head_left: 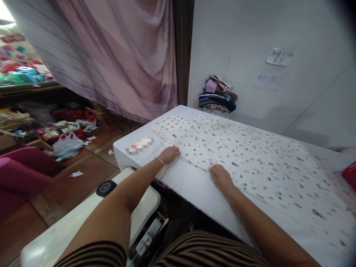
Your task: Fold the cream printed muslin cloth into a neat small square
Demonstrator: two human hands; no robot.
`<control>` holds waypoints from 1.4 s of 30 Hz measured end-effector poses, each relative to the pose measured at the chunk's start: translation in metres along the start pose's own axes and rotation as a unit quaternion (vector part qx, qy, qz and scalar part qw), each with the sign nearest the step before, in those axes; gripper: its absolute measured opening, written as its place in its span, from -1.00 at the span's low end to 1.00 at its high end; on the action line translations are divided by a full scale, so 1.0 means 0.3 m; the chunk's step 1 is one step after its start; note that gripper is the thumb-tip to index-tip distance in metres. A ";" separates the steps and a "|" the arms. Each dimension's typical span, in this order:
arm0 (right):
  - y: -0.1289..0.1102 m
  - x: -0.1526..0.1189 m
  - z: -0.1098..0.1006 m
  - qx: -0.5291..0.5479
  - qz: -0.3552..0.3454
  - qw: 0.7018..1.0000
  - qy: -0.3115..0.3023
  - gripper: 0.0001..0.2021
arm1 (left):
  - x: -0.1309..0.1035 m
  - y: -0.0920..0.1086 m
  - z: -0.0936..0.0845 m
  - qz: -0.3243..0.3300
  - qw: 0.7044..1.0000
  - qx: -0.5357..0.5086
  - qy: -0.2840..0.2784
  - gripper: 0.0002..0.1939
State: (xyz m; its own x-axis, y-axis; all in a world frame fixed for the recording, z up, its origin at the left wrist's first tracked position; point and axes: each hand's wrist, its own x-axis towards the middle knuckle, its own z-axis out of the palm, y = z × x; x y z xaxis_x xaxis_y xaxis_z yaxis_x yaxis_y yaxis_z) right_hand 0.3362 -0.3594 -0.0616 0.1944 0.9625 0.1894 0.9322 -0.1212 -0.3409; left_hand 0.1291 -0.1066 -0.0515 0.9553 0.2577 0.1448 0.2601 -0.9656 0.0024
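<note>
A large white cloth with small dark prints [250,159] lies spread over a white-covered table [191,181]. Its near edge runs between my two hands. My left hand [170,154], with a bracelet at the wrist, has its fingers closed on that edge near the cloth's left end. Farther right, my right hand [220,176] pinches the same edge. A folded piece with a heart-like print [174,124] lies at the cloth's far left corner. Left of my left hand, a blurred-out flat item [139,145] rests on the table.
Folded fabrics [217,95] are stacked by the wall at the back. A white bench-like surface [66,218] bearing a black round object [106,188] stands at my left. A pink curtain [133,55] hangs behind. Bags [68,144] and scraps litter the tiled floor.
</note>
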 end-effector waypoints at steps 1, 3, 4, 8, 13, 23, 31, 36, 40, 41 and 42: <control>-0.001 -0.001 0.003 0.000 -0.003 1.000 0.004 -0.71 | 0.000 0.000 0.001 -0.001 1.000 0.014 -0.002 -0.70; -0.002 -0.004 0.007 -0.005 -0.012 1.000 0.012 -0.70 | -0.007 -0.002 0.001 -0.001 0.999 0.036 0.002 -0.72; -0.003 -0.006 0.009 -0.011 -0.018 1.000 0.013 -0.70 | -0.013 -0.004 0.001 0.001 0.999 0.042 0.008 -0.72; -0.006 -0.010 0.013 -0.039 -0.033 0.999 0.004 -0.70 | -0.050 -0.010 0.001 0.008 0.999 0.041 0.018 -0.73; -0.012 -0.008 0.016 -0.036 -0.051 0.998 0.012 -0.70 | -0.078 -0.003 -0.003 -0.016 0.999 0.020 0.020 -0.73; -0.033 0.022 0.041 -0.044 -0.081 0.995 0.026 -0.68 | -0.097 -0.019 -0.007 -0.304 0.938 -0.125 0.113 -0.74; -0.082 0.064 0.060 -0.053 -0.064 0.996 0.013 -0.70 | -0.024 -0.112 -0.002 -0.479 0.861 -0.111 0.129 -0.71; -0.084 0.035 0.030 -0.030 -0.059 0.998 -0.001 -0.73 | -0.005 -0.151 0.017 -0.480 0.860 -0.113 0.134 -0.78; 0.007 -0.091 -0.045 0.014 -0.051 0.998 0.038 -0.73 | -0.002 -0.166 0.002 -0.492 0.853 -0.129 0.119 -0.77; 0.044 -0.140 -0.071 0.018 -0.028 0.998 0.057 -0.72 | 0.001 -0.153 -0.002 -0.486 0.856 -0.116 0.130 -0.77; 0.085 -0.193 -0.098 0.018 0.004 0.997 0.078 -0.72 | 0.006 -0.130 -0.004 -0.470 0.864 -0.100 0.151 -0.76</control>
State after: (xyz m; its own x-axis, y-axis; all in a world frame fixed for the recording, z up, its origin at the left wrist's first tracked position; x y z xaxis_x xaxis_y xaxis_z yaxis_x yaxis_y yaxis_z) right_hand 0.3576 -0.4254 -0.0542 0.2498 0.9119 0.3257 0.9194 -0.1178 -0.3753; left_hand 0.1204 -0.0687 -0.0503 0.2472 0.9392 0.2382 0.8428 -0.3297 0.4254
